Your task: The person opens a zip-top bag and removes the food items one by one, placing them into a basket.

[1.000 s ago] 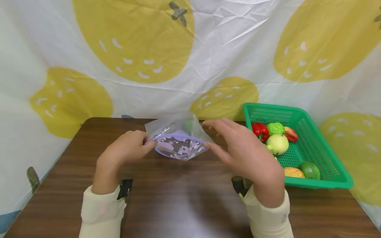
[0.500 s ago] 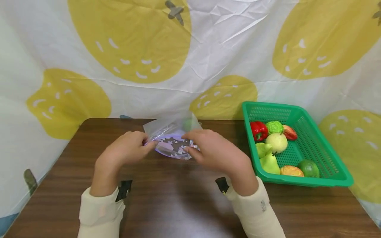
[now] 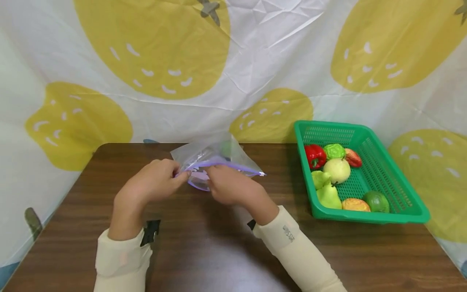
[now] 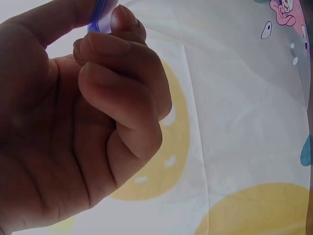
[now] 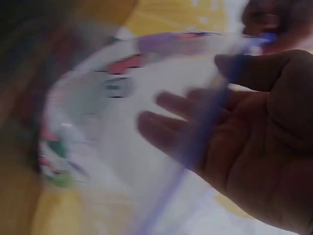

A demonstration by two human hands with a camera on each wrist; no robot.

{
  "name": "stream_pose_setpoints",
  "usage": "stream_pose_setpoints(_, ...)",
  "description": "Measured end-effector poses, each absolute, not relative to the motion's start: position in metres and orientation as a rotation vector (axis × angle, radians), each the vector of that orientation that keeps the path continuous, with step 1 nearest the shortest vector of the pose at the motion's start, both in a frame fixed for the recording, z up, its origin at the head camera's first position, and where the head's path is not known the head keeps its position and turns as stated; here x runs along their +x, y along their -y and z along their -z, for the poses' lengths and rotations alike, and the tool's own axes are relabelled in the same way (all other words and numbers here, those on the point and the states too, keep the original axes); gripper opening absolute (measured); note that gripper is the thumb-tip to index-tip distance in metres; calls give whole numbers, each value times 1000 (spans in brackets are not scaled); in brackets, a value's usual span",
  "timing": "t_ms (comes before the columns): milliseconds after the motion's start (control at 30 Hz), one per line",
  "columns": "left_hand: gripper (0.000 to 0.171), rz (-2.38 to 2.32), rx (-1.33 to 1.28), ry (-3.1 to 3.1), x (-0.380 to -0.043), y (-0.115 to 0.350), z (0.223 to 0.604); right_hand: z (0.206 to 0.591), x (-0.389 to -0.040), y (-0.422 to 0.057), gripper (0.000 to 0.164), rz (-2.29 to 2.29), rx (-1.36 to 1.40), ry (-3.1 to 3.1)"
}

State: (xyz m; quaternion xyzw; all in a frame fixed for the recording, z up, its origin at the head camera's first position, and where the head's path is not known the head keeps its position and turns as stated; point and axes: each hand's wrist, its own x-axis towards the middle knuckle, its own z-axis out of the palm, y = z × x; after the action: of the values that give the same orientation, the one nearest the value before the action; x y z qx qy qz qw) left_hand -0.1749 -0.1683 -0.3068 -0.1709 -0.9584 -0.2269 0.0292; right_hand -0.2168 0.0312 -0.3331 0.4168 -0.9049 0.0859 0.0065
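Note:
A clear plastic zip bag (image 3: 237, 156) with a purple zip strip and pink cartoon print is above the far middle of the table, a greenish shape showing through its upper part. My left hand (image 3: 151, 182) pinches the left end of the strip between thumb and finger; in the left wrist view its other fingers are curled. My right hand (image 3: 231, 186) is at the bag's parted mouth, close beside the left fingertips. In the blurred right wrist view its fingers (image 5: 166, 129) stretch out across the blue-purple strip (image 5: 171, 181). A white zip slider (image 3: 262, 173) shows at the strip's right end.
To the right stands a green basket (image 3: 405, 182) holding a red pepper (image 3: 315, 156), pears (image 3: 329, 197), a pale round fruit (image 3: 337, 170) and several other fruits and vegetables. A lemon-print cloth (image 3: 175, 113) hangs behind the brown wooden table (image 3: 204, 255).
My right hand has moved left along the bag's mouth, from its right end to near my left hand. The slider end has come into sight. My left hand keeps its pinch.

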Motion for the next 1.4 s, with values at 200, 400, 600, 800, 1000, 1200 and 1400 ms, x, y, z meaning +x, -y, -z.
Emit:
stream_pose_setpoints(200, 31, 684, -571, 2962, -176, 166, 309, 358, -242, -27, 35, -433, 1300, 2691)
stream_pose_setpoints(400, 34, 706, -649, 2963, -173, 159, 310, 374, -263, -30, 65, -565, 1260, 2597)
stream_pose_setpoints(600, 34, 753, -698, 3011, -171, 147, 311, 384, -276, -33, 57, -402, 1225, 2499)
stream_pose_setpoints(800, 32, 765, -777, 3022, -171, 137, 313, 385, -282, -39, 82, -84, 986, 2734)
stream_pose_setpoints(1000, 28, 710, -781, 3058, -169, 134, 313, 386, -289, -52, 90, -175, 812, 2887)
stream_pose_setpoints(1200, 26, 638, -818, 3042, -171, 130, 316, 388, -291, -63, 99, -577, 660, 3036)
stream_pose_setpoints(1400, 28, 636, -813, 3051, -170, 127, 316, 388, -297, -67, 96, -499, 626, 2996)
